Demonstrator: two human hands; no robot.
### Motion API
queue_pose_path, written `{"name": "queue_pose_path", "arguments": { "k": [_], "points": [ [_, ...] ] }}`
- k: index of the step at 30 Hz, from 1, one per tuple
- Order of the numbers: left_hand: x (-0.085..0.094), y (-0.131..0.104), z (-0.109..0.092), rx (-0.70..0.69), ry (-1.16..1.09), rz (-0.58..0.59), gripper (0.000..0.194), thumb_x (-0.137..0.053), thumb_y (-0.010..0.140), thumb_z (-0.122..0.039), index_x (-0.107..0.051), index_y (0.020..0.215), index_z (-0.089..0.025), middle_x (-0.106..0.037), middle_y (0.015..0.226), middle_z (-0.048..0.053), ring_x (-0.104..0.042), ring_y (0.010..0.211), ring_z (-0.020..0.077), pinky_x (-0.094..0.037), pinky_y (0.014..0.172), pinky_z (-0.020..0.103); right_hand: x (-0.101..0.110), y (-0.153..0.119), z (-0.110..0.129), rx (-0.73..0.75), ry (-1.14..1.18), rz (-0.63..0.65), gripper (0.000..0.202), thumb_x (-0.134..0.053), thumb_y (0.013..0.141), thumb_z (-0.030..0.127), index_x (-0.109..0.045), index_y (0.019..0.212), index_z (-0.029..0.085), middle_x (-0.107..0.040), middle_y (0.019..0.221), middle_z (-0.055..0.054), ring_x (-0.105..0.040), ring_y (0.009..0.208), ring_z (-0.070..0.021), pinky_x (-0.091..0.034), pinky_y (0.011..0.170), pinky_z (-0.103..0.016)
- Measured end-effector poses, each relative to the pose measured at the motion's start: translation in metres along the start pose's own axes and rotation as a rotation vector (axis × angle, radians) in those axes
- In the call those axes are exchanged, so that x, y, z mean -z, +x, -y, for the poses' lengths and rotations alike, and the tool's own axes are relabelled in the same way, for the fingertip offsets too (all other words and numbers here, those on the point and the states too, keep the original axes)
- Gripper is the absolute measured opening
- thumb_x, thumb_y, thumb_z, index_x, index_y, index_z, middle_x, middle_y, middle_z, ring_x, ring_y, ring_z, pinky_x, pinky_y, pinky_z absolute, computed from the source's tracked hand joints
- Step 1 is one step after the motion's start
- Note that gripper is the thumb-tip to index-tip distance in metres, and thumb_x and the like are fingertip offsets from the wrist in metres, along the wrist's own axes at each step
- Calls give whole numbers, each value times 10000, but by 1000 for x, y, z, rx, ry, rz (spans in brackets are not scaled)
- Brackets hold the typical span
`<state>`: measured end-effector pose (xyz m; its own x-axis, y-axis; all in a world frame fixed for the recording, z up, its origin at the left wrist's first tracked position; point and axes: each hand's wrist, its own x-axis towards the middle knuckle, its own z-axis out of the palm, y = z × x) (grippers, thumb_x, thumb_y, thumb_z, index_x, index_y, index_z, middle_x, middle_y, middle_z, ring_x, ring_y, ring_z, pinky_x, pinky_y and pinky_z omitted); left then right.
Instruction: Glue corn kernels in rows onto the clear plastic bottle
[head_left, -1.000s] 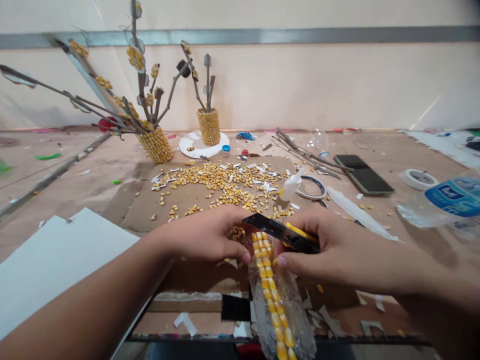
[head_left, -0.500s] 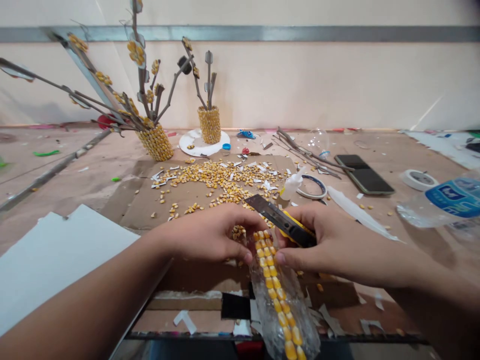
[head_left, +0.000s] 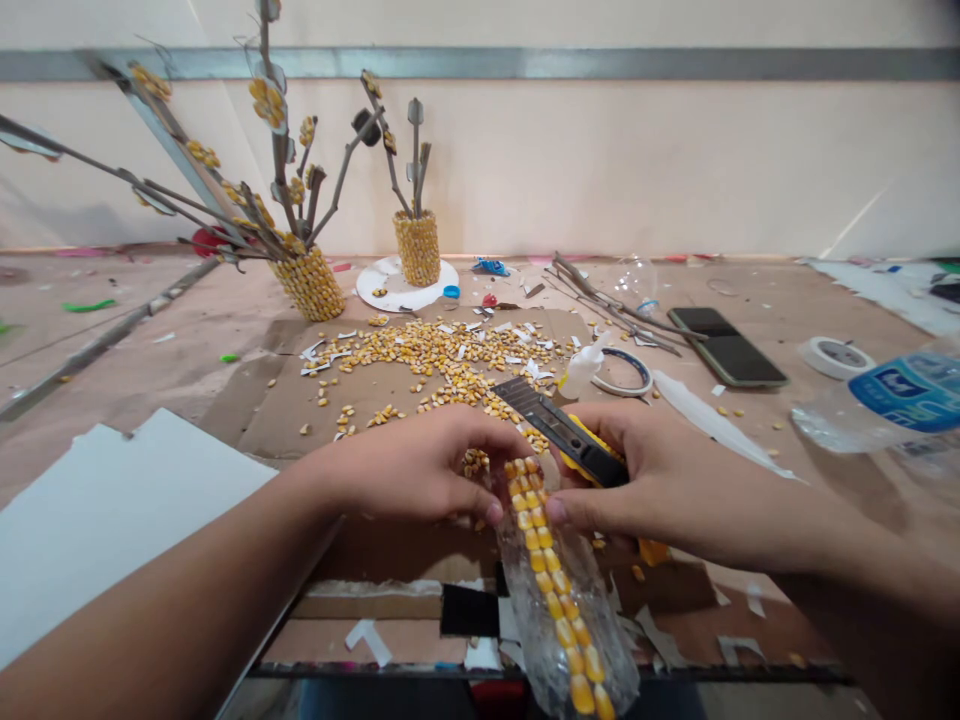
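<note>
Bottle (head_left: 570, 610) grasped between left fingers (head_left: 480, 500) and right thumb; right fingers (head_left: 600, 430) also grasp knife (head_left: 562, 430) above.

two corn-covered pots (head_left: 308, 284) (head_left: 417, 248), two tape rolls (head_left: 643, 380) (head_left: 816, 359), one phone (head_left: 727, 348), one squeeze bottle (head_left: 580, 372), one cutter (head_left: 559, 428), one kernel-lined bottle (head_left: 564, 610).

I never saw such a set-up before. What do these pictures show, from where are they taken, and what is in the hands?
There is no robot: these are a person's bare hands, seen by one camera worn on the head. The left hand steadies a clear plastic piece, perhaps a bottle, bearing rows of yellow corn kernels. The right hand touches it too, while holding a black-and-yellow cutter. On the brown surface lie loose kernels and a dark phone. Behind stand two corn-covered pots with branches.
</note>
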<state>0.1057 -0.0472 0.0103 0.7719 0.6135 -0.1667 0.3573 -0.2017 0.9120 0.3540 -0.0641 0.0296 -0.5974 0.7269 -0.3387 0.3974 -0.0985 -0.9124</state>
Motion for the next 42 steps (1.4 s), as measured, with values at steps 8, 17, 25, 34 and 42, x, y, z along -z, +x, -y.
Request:
{"name": "queue_pose_path", "arguments": {
  "k": [8, 17, 25, 34, 42],
  "points": [
    [2, 0, -3, -12, 12, -29, 308, -857, 788, -158, -836, 1091, -210, -826, 992, 58, -758, 946, 260, -573, 811, 295, -2, -1, 1, -16, -98, -42, 153, -769, 766, 218, -670, 882, 207, -643, 790, 16, -545, 653, -141, -421, 521, -220],
    [1, 0, -3, 17, 15, -26, 322, -860, 784, -139, -836, 1099, -203, -834, 1040, 67, -766, 969, 278, -583, 848, 323, 0, -2, -2, 0, -118, -39, 135, -751, 802, 231, -667, 906, 209, -673, 844, 4, -584, 708, -156, -455, 581, -237],
    [2, 1, -3, 38, 7, -25, 366, -854, 773, -117, -826, 1126, -206, -836, 1064, 66, -766, 1009, 281, -583, 870, 325, -1, -2, 2, 47, -107, -44, 124, -776, 826, 238, -727, 936, 210, -678, 831, 10, -595, 712, -154, -468, 582, -220],
    [1, 1, -5, 91, -7, 27, 400, -799, 783, -92, -806, 1168, -197, -828, 1098, 62, -749, 1079, 283, -579, 935, 339, -2, -3, 1, 94, -97, -18, 200, -789, 843, 251, -751, 1038, 233, -772, 981, 4, -719, 904, -208, -560, 739, -248],
    [1, 0, -7, 98, -41, 61, 405, -766, 808, -95, -805, 1197, -200, -837, 1112, 54, -759, 1082, 286, -587, 952, 355, -5, -3, -4, 111, -95, -44, 222, -748, 811, 198, -733, 1026, 251, -774, 974, -1, -705, 853, -210, -570, 704, -264]
  ]
}}
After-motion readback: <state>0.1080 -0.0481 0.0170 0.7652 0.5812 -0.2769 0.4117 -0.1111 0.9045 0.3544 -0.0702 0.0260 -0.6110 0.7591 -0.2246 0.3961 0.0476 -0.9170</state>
